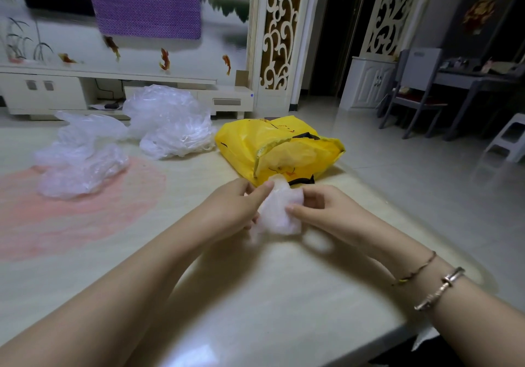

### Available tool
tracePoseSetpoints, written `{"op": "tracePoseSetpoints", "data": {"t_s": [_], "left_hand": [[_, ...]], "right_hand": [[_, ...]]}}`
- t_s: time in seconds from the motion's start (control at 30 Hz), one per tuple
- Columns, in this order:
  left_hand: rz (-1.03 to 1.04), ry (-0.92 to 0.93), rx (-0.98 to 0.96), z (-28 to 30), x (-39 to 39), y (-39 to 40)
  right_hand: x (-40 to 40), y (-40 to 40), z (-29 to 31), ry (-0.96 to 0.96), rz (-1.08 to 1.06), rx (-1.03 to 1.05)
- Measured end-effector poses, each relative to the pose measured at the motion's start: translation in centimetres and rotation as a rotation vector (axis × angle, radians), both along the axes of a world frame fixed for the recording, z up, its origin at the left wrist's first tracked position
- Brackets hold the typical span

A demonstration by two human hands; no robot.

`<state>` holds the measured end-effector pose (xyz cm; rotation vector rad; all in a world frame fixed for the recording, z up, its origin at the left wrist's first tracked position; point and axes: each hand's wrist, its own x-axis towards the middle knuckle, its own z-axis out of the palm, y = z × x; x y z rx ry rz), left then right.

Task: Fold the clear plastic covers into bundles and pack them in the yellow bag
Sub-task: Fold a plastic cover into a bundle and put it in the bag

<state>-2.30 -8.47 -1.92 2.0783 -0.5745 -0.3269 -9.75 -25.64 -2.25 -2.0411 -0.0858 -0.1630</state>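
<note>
A small folded bundle of clear plastic cover [279, 210] is held between both hands above the table. My left hand [235, 206] pinches its upper left side, thumb on top. My right hand [321, 207] pinches its right side. Just behind the bundle lies the yellow bag [284, 150] on its side, its mouth facing me and partly open. Two loose heaps of clear plastic covers lie on the table: a nearer one [82, 156] at the left and a bigger one [170, 119] behind it.
The pale table [255, 295] has a pink round pattern at the left; its right edge runs diagonally beside my right arm. A white TV cabinet [56, 88] stands behind. Grey chairs and a dining table [454, 88] and a white step stool [511, 136] stand at the right.
</note>
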Motion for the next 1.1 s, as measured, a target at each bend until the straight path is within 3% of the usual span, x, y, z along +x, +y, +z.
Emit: {"op": "tracePoseSetpoints", "data": {"t_s": [0.13, 0.23, 0.4, 0.67, 0.87, 0.97, 1.1], "left_hand": [[0.029, -0.072, 0.078, -0.7, -0.3, 0.0], [0.026, -0.073, 0.085, -1.0, -0.3, 0.0], [0.038, -0.056, 0.081, -1.0, 0.0, 0.0], [-0.008, 0.213, -0.032, -0.1, 1.3, 1.0], [-0.085, 0.191, -0.083, 1.3, 1.1, 1.8], [-0.111, 0.067, -0.056, 1.3, 0.7, 1.7], [-0.173, 0.051, -0.007, 0.7, 0.5, 0.9]], "right_hand": [[1.9, -0.4, -1.7, -0.013, -0.273, -0.217], [2.2, -0.2, -1.8, -0.055, -0.341, -0.293], [1.0, 0.1, -0.5, -0.265, -0.161, -0.355], [-0.5, -0.1, -1.8, -0.14, 0.037, -0.627], [0.3, 0.8, -1.9, -0.22, -0.013, -0.63], [0.4, 0.7, -1.4, -0.179, -0.054, -0.499], [0.2, 0.5, -0.7, -0.112, -0.067, -0.312]]}}
